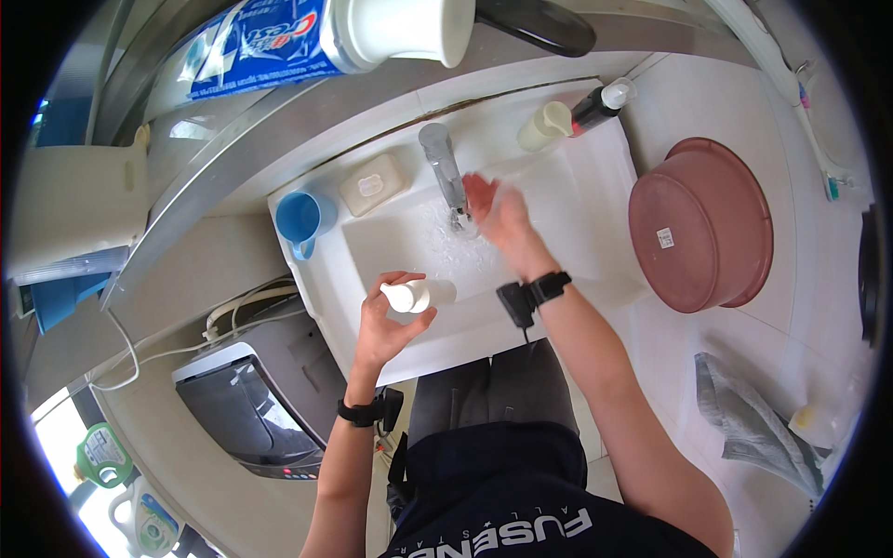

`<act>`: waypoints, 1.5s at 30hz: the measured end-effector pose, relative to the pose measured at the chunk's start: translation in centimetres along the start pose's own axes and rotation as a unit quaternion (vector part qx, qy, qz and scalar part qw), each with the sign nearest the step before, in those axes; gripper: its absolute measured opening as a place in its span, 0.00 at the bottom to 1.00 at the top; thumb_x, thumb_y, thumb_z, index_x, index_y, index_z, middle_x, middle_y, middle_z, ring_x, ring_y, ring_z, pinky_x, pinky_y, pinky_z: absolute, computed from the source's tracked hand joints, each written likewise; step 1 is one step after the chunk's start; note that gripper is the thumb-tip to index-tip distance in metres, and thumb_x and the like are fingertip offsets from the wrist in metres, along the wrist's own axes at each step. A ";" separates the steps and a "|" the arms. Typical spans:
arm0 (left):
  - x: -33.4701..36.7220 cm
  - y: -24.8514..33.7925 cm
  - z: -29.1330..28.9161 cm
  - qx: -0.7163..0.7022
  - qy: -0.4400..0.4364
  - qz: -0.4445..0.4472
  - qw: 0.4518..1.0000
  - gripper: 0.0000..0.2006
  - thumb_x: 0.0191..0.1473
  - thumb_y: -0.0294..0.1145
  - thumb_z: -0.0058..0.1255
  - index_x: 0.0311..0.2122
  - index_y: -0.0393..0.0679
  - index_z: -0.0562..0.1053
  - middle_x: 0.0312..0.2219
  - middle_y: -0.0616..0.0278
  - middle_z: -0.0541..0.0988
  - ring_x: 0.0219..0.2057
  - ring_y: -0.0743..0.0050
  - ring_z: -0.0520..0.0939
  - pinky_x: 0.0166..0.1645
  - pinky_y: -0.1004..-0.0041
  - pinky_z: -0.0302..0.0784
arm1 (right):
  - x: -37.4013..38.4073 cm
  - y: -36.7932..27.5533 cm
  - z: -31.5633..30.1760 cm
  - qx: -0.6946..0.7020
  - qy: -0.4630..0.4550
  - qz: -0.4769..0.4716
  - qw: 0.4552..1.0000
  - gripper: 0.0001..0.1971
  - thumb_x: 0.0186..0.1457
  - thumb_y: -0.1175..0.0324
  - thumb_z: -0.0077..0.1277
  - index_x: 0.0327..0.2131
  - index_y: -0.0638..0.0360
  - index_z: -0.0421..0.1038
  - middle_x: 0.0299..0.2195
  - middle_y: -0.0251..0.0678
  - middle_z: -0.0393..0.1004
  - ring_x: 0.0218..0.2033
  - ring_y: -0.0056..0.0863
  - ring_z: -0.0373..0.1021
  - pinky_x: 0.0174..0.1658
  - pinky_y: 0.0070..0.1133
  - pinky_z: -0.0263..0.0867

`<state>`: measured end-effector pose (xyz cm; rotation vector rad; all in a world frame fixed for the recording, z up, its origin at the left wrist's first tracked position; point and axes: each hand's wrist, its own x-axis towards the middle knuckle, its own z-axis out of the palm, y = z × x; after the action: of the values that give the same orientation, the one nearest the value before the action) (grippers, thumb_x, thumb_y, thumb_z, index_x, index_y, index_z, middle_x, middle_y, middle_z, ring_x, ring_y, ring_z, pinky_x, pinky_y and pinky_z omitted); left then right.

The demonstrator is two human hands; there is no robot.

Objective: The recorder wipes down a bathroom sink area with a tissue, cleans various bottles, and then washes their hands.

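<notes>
My left hand (381, 325) is closed around a small white pump bottle (409, 296) over the near left part of the white sink (372, 251). The bottle's lower part is pale and partly see-through. Beside the chrome faucet (439, 158), my right hand (502, 214) is raised with its fingers stretched out. It appears to hold nothing, and its edges are a little blurred. Water (458, 244) splashes in the basin below the spout, just left of that hand. Dark bands with small devices circle both wrists.
On the sink's rim sit a blue mug (304, 223), a soap dish (375, 184), a pale yellow bottle (544, 128) and a dark pump bottle (595, 110). A reddish basin (702, 228) leans at right. A toothpaste tube (260, 46) lies on the shelf; a washing machine (256, 400) stands left.
</notes>
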<state>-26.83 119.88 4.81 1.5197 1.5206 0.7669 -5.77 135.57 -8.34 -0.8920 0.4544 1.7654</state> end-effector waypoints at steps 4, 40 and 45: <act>-0.2 0.9 0.0 0.017 0.010 -0.010 1.000 0.22 0.42 0.30 0.68 0.46 0.42 0.79 0.43 0.57 0.79 0.43 0.60 0.83 0.48 0.65 0.79 | 2.7 -2.8 4.7 -0.191 -0.152 -0.146 0.959 0.12 0.64 0.72 0.40 0.44 0.69 0.70 0.49 0.46 0.73 0.51 0.42 0.71 0.59 0.32 0.67; -6.0 -1.4 3.9 0.101 0.271 -0.200 0.936 0.17 0.51 0.28 0.62 0.45 0.37 0.73 0.35 0.61 0.76 0.35 0.71 0.78 0.32 0.71 0.74 | -1.5 2.6 2.0 0.006 0.031 0.198 0.980 0.06 0.65 0.78 0.42 0.43 0.69 0.66 0.40 0.40 0.70 0.38 0.32 0.71 0.42 0.23 0.73; 6.4 8.8 10.7 -0.043 0.139 0.002 0.989 0.17 0.49 0.26 0.61 0.46 0.37 0.74 0.37 0.52 0.79 0.36 0.56 0.82 0.40 0.64 0.78 | -2.2 -1.6 -3.7 -0.337 -0.262 0.052 0.903 0.08 0.65 0.71 0.47 0.45 0.63 0.69 0.40 0.37 0.73 0.40 0.30 0.72 0.47 0.25 0.72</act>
<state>-12.73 125.46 6.66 1.3958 1.6621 1.0701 -2.67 132.26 -8.96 -0.8018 -0.5063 2.2065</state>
